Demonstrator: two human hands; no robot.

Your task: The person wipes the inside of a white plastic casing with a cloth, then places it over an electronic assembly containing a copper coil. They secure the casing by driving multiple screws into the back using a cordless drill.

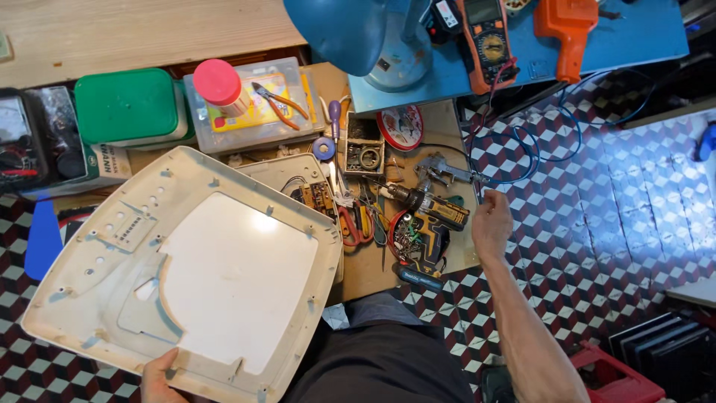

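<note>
While the person sits at the low bench, the left hand (pixel 160 377) pinches the near edge of a big off-white plastic cover panel (pixel 186 272), fingers closed on the rim, thumb on top. The panel lies tilted across the lap and the near left of the bench, inner face up, with moulded ribs, screw bosses and a smooth paler window in the middle.

Judgement: light for its size, stiff at the rim but likely to flex across the thin centre; the bosses and clips look brittle. One-handed at the edge it will twist, so a better hold would be two opposite edges, on the ribbed frame and not the window.

The right hand (pixel 491 224) rests at the right edge of the bench, fingers curled loosely near a blue cable (pixel 548 160); whether they grip anything I cannot tell. Just left of it lies a yellow-and-black cordless drill (pixel 425 216), beside red-handled pliers (pixel 356 224).

Farther off: a round red-and-white tin lid (pixel 400 125) with print on it; a clear flat box (pixel 253 104) holding a yellow printed card, cutters on top; a pink-capped bottle (pixel 220 86); a green-lidded tub (pixel 128 104) on a white carton with dark lettering on its side.

Far right, on a blue tabletop (pixel 641 30): an orange multimeter (pixel 485 41) and an orange tool (pixel 567 30).
</note>
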